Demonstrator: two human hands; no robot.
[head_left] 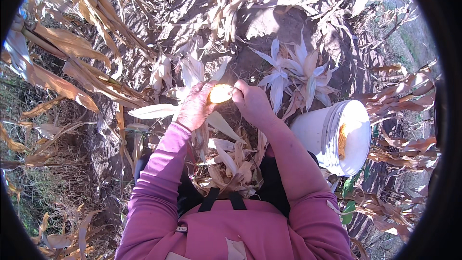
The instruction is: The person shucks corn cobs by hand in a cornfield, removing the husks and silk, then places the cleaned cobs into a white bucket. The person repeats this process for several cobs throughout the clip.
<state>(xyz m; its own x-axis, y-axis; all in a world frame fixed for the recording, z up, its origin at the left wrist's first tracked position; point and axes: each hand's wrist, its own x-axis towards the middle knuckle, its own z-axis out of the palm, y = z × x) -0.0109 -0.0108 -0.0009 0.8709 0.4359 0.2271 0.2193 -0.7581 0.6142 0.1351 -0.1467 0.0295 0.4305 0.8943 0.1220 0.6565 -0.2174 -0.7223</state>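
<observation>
1. Pink long-sleeved top (211, 233), worn; dark trousers (275, 175) beyond its hem, legs apart
2. Loose husks (238, 161), dry, pale tan, heaped on the ground between the legs
3. White bucket (310, 127), plastic, to the person's right, tipped with its mouth toward the lower right
4. Corn cob (342, 142), one, orange-yellow, kernels bared, inside the bucket; any others there cannot be told
5. Left hand (194, 105), fingers wrapped round the left end of the ear of corn; pale husk leaves (155, 111) splay out beside and below it
6. Right hand (252, 102), fingers curled, pinching the ear's right end
7. Ear of corn (221, 93), one, between the hands, glaring in sunlight; visible face bared, so husking looks well advanced; whether husk clings under the left hand cannot be told; not yet in the bucket
8. Opened husks (308, 70), spread on the soil beyond the bucket, seemingly finished with
9. Dry cornstalks (228, 0), leafy, at the far edge, any ears on them not discernible
</observation>
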